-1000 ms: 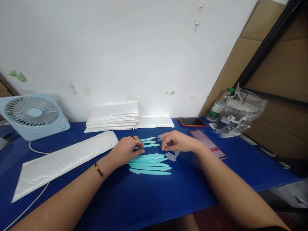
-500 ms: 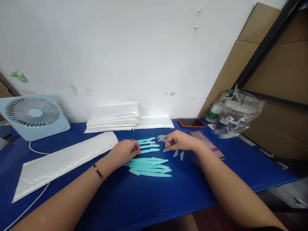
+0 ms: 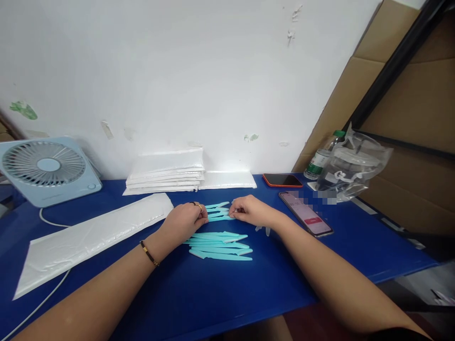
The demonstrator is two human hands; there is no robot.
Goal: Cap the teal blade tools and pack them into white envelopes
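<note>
The left hand (image 3: 186, 220), ring on one finger and a thin bracelet (image 3: 149, 253) at the wrist, rests knuckles-up on the blue table (image 3: 220, 293) with its fingertips pinched onto the near end of a teal plastic stick (image 3: 219, 218). The right hand (image 3: 250, 210), at 3 o'clock of the left, is curled shut with its fingertips on the other end of that same stick, so both hands grip it between them, just above the tabletop. More teal sticks (image 3: 216, 206) lie at 12 o'clock of it, and a loose row of teal sticks (image 3: 220, 245) lies at 6 o'clock. Small clear caps (image 3: 265, 230) sit at 5 o'clock of the right hand, partly hidden by the wrist. At 3 o'clock lies a lit phone (image 3: 306, 213), its screen text blurred, and at 1 o'clock a dark phone in a red case (image 3: 283, 180). Further right stand a green-capped bottle (image 3: 322, 158), its label unreadable, and a crumpled clear bag (image 3: 353, 163). At 10 o'clock lies a flat white mailer (image 3: 92, 234), a stack of white mailers (image 3: 167, 173) behind it, and a pale blue desk fan (image 3: 48, 168) at far left.
</note>
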